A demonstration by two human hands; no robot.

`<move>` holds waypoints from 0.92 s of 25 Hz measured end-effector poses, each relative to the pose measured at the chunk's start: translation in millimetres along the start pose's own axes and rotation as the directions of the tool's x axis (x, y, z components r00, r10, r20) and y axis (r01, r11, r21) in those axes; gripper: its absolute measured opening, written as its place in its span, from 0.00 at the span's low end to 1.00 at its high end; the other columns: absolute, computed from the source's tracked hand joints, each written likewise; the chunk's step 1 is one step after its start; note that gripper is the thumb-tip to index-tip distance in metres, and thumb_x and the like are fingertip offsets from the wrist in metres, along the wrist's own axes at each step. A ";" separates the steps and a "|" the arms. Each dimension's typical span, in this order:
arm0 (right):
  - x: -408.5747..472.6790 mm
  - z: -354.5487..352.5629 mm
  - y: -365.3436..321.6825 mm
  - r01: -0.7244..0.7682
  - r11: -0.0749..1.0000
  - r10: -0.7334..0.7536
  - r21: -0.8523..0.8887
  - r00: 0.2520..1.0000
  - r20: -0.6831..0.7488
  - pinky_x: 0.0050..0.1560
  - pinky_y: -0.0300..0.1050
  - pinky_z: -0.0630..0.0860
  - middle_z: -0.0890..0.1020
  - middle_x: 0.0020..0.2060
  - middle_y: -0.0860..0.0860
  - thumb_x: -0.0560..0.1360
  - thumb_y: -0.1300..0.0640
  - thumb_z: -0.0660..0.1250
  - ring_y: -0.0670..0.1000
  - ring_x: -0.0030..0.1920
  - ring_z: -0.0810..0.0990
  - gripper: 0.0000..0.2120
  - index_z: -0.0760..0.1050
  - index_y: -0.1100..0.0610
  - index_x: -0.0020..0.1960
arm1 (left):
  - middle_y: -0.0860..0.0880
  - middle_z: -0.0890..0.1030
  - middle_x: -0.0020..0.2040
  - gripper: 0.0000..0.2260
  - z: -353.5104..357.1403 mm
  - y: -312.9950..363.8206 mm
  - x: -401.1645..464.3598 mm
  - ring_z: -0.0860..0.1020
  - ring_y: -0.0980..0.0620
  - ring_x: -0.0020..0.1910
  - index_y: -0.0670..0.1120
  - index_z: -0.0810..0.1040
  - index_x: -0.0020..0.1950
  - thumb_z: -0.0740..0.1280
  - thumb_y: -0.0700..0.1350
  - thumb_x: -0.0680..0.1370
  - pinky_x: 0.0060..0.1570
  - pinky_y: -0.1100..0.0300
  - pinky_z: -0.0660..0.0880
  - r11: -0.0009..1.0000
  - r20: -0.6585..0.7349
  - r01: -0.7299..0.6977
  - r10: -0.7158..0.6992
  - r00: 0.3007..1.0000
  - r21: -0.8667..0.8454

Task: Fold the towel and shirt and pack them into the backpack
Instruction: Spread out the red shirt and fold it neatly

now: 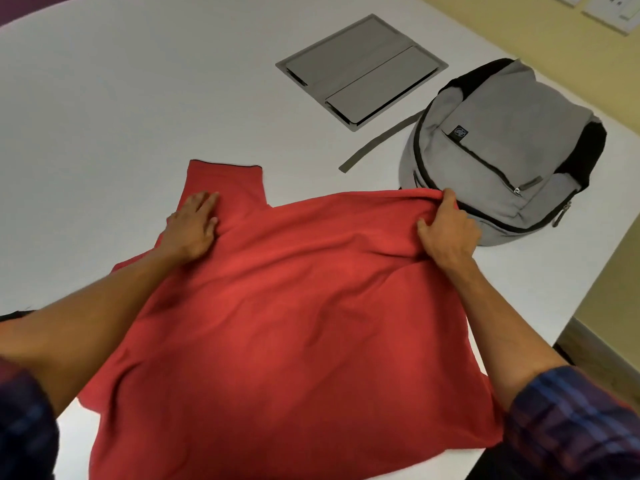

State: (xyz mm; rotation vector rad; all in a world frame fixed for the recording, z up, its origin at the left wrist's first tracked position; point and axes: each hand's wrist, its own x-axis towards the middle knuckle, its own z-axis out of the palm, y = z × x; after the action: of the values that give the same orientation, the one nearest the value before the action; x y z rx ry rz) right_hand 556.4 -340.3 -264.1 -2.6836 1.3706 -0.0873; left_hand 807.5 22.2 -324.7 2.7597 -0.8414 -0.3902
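1. I am working at a white table (104,98) that is sitting beside a yellow wall (616,265), with the red shirt (277,306) lying spread across the near part of it, right under my forearms.
2. My left hand (194,230) is lying flat on the shirt near its sleeve, fingers straight and pressing the cloth down. I am judging this to be the anchor for the fold, so it should be holding firm.
3. My right hand (446,230) is pinching the far right edge of the shirt, fingers curled round a raised ridge of fabric. The fold will be going best if I am carrying this edge across evenly and keeping it taut, so that no creases are getting trapped underneath.
4. The grey backpack (502,150) is lying just beyond the right hand, and appears zipped; it will be needing opening.
5. Farther off, a grey hatch (360,71) is sitting flush in the table.
6. I am seeing no towel.
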 end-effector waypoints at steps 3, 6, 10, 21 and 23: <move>13.5 -5.1 3.1 -0.028 0.999 0.030 -0.024 0.996 0.082 0.51 0.57 0.73 0.79 0.54 0.66 0.74 0.60 0.63 0.68 0.55 0.77 0.14 0.70 0.64 0.58 | 0.48 0.49 0.80 0.27 11.0 0.1 28.6 0.50 0.46 0.78 0.52 0.51 0.78 0.55 0.55 0.81 0.72 0.39 0.52 0.995 0.169 0.066 -0.077 0.983 0.071; 21.4 -14.3 -2.4 0.031 0.992 -0.010 0.123 0.986 -0.166 0.41 0.54 0.68 0.80 0.47 0.67 0.75 0.61 0.59 0.68 0.48 0.78 0.13 0.69 0.62 0.60 | 0.49 0.45 0.80 0.30 0.3 -21.2 43.7 0.47 0.44 0.78 0.53 0.48 0.79 0.54 0.59 0.80 0.72 0.38 0.49 0.963 0.176 0.241 -0.259 0.950 0.119; 20.2 -0.1 -11.0 0.141 0.969 -0.144 0.201 0.990 -0.002 0.49 0.58 0.74 0.73 0.65 0.63 0.77 0.55 0.63 0.65 0.57 0.77 0.37 0.45 0.58 0.78 | 0.44 0.50 0.79 0.29 -22.9 -43.7 44.7 0.51 0.40 0.77 0.49 0.52 0.78 0.54 0.57 0.80 0.72 0.36 0.49 0.945 0.105 0.311 -0.321 0.941 0.097; -94.4 63.4 33.1 0.458 0.884 -0.443 -0.097 0.885 0.141 0.75 0.61 0.48 0.54 0.79 0.52 0.78 0.35 0.49 0.52 0.78 0.53 0.36 0.54 0.55 0.79 | 0.43 0.57 0.78 0.33 44.3 -0.1 -140.8 0.55 0.45 0.76 0.44 0.58 0.77 0.50 0.62 0.77 0.73 0.45 0.48 0.993 -0.218 0.066 -0.044 0.975 0.095; -117.5 70.4 51.9 0.424 0.903 -0.404 -0.074 0.894 0.195 0.75 0.61 0.50 0.54 0.79 0.50 0.77 0.33 0.44 0.51 0.78 0.52 0.37 0.51 0.53 0.79 | 0.43 0.57 0.78 0.33 51.7 -4.3 -165.5 0.56 0.45 0.76 0.44 0.57 0.77 0.50 0.62 0.77 0.73 0.44 0.48 0.990 -0.209 0.104 -0.083 0.975 0.095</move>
State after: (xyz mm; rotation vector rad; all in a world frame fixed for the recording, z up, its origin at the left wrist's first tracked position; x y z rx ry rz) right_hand 453.5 -269.2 -340.3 -2.9512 0.7564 0.1911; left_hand 660.9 113.0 -343.9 2.8814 -0.7018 -0.0767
